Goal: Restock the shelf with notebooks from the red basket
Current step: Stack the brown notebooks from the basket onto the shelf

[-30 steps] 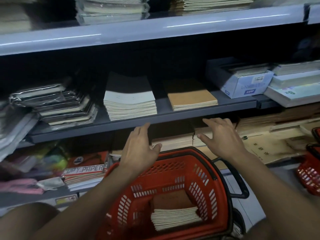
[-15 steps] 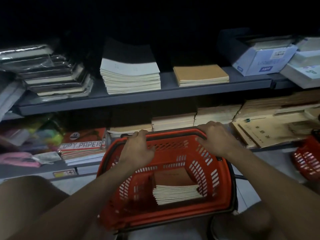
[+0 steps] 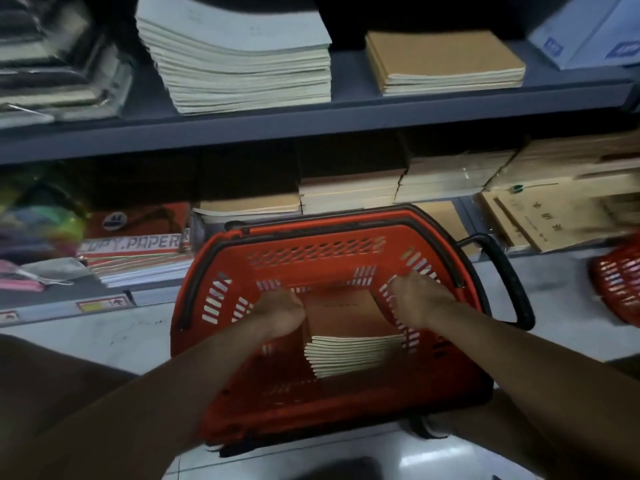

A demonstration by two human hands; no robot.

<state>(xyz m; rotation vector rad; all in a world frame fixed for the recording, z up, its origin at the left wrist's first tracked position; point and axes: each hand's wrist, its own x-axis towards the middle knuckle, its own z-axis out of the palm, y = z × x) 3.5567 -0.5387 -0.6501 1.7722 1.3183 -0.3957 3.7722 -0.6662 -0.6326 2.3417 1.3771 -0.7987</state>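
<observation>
Both hands, left hand [image 3: 281,311] and right hand [image 3: 414,301], are reaching into the red basket [image 3: 221,271] flanking the brown notebook stack [image 3: 349,332], finger curl blurred so can't tell, probably uneven squeeze is risking loose stack fanning or slipping mid-lift.

Brown-covered notebook stack [image 3: 349,334] flat inside red basket [image 3: 311,251]

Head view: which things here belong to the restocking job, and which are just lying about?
Job: red basket; notebook stack in it; left hand; right hand; brown notebooks on shelf.
Lying about: copy paper pack; second red basket; white box.
</observation>
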